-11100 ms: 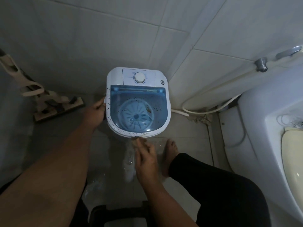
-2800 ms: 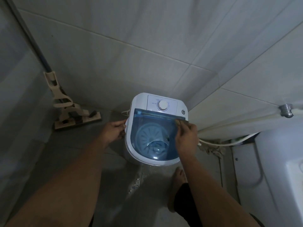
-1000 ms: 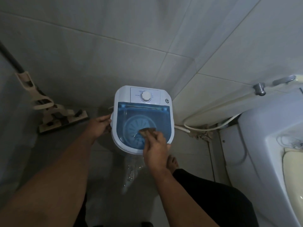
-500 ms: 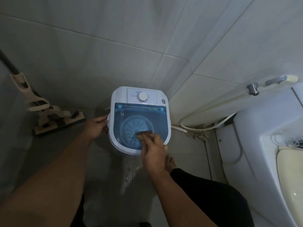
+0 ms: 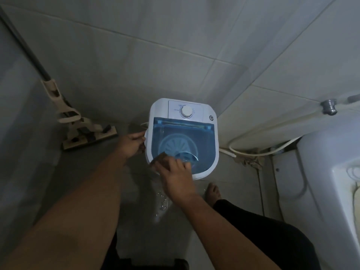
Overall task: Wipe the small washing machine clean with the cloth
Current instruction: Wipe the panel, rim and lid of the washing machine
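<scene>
The small white washing machine [image 5: 206, 114] stands on the floor in the wall corner, with a blue see-through lid and a round white dial at its back. My left hand [image 5: 132, 145] grips the machine's left side. My right hand [image 5: 175, 178] presses a small brown cloth [image 5: 160, 159] onto the lid's near-left corner, fingers spread over it. Water runs off the front edge onto the floor below my right hand.
A beige flat mop [image 5: 85, 133] leans against the left wall, its head on the floor. A white hose [image 5: 253, 151] runs along the floor to the right of the machine. A white toilet [image 5: 331, 172] fills the right side. My bare foot [image 5: 213, 191] stands near the machine's front.
My right hand has slid the cloth from the lid's middle to its near-left corner. My left hand has stayed on the machine's side. The dark specks seen on the rim earlier are gone.
</scene>
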{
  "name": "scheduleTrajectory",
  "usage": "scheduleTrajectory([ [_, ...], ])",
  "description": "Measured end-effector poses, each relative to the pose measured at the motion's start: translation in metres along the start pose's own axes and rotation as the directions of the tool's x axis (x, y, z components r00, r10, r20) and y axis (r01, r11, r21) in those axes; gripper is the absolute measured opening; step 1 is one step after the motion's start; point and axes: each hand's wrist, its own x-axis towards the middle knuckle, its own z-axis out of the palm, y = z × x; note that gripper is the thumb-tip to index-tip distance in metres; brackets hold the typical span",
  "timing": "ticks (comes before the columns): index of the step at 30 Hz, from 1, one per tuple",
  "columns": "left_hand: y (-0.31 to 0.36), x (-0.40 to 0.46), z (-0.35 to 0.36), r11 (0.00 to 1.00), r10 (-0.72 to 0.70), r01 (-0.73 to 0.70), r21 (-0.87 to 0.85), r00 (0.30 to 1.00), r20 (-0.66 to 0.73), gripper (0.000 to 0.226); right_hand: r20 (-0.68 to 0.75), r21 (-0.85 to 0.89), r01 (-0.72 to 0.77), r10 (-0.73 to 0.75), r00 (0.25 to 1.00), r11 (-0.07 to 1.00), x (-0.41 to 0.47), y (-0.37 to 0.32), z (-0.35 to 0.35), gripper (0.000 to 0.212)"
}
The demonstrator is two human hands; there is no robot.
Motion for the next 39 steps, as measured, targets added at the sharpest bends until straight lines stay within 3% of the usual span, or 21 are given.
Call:
scheduleTrajectory([
  [2, 0.002, -0.003, 0.001, 1.0, 0.005, -0.004, 0.007, 1.0, -0.008, 0.035, 0.086, -0.07, 0.335, -0.329, 0.94, 0.939, -0.018, 0.0, 0.012, 0.03],
  [5, 0.004, -0.006, 0.001, 1.0, 0.014, -0.014, 0.004, 1.0, -0.011, 0.034, 0.101, -0.067, 0.507, -0.5, 0.86, 0.859, -0.031, 0.008, 0.013, 0.023],
  [7, 0.005, -0.007, 0.0, 1.0, 0.013, -0.013, -0.002, 1.0, -0.007, 0.034, 0.034, -0.087, 0.486, -0.485, 0.874, 0.87, -0.015, 0.011, 0.003, 0.03],
  [9, 0.006, -0.008, 0.0, 1.0, 0.013, -0.013, -0.003, 1.0, 0.003, 0.034, -0.016, -0.074, 0.374, -0.376, 0.927, 0.925, 0.017, 0.01, -0.012, 0.037],
  [12, 0.005, -0.009, -0.002, 1.0, -0.009, 0.009, -0.012, 1.0, 0.011, 0.033, 0.016, -0.054, 0.21, -0.209, 0.978, 0.976, 0.051, 0.012, -0.022, 0.038],
  [14, 0.006, -0.008, -0.002, 1.0, -0.019, 0.019, -0.008, 1.0, 0.014, 0.033, 0.05, -0.068, 0.253, -0.25, 0.967, 0.965, 0.047, 0.019, -0.018, 0.039],
  [16, 0.008, -0.008, -0.002, 1.0, -0.019, 0.019, 0.007, 1.0, 0.011, 0.034, 0.102, -0.094, 0.438, -0.429, 0.898, 0.894, 0.026, 0.028, -0.011, 0.033],
  [18, 0.008, -0.008, -0.003, 1.0, -0.013, 0.013, 0.014, 1.0, 0.008, 0.034, 0.184, -0.087, 0.659, -0.638, 0.748, 0.748, 0.007, 0.039, -0.005, 0.026],
  [20, 0.008, -0.009, -0.004, 1.0, -0.013, 0.013, 0.025, 1.0, 0.016, 0.034, 0.211, -0.04, 0.733, -0.712, 0.67, 0.679, 0.008, 0.046, -0.011, 0.025],
  [22, 0.009, -0.009, -0.004, 1.0, -0.02, 0.02, 0.018, 1.0, 0.022, 0.035, 0.177, -0.035, 0.648, -0.633, 0.753, 0.761, 0.03, 0.051, -0.022, 0.031],
  [25, 0.01, -0.011, -0.004, 0.999, -0.037, 0.037, 0.003, 0.999, 0.024, 0.035, 0.084, -0.099, 0.369, -0.362, 0.928, 0.924, 0.089, 0.054, -0.038, 0.042],
  [28, 0.01, -0.01, -0.005, 0.999, -0.048, 0.048, 0.004, 0.999, 0.015, 0.033, 0.067, -0.139, 0.202, -0.194, 0.979, 0.97, 0.128, 0.043, -0.037, 0.038],
  [30, 0.011, -0.009, -0.005, 0.998, -0.056, 0.057, -0.004, 0.998, 0.026, 0.032, 0.107, -0.13, 0.231, -0.218, 0.97, 0.964, 0.129, 0.031, -0.027, 0.042],
  [34, 0.012, -0.008, -0.006, 0.997, -0.058, 0.059, -0.046, 0.998, 0.028, 0.035, 0.156, -0.078, 0.456, -0.441, 0.884, 0.887, 0.081, 0.016, -0.01, 0.034],
  [37, 0.008, -0.004, -0.007, 0.997, -0.074, 0.075, -0.023, 0.996, 0.039, 0.035, 0.236, -0.047, 0.668, -0.641, 0.73, 0.743, 0.029, 0.025, -0.004, 0.026],
  [39, 0.008, -0.005, -0.008, 0.997, -0.076, 0.076, -0.018, 0.996, 0.036, 0.034, 0.247, 0.002, 0.717, -0.695, 0.675, 0.697, 0.003, 0.037, -0.005, 0.024],
])
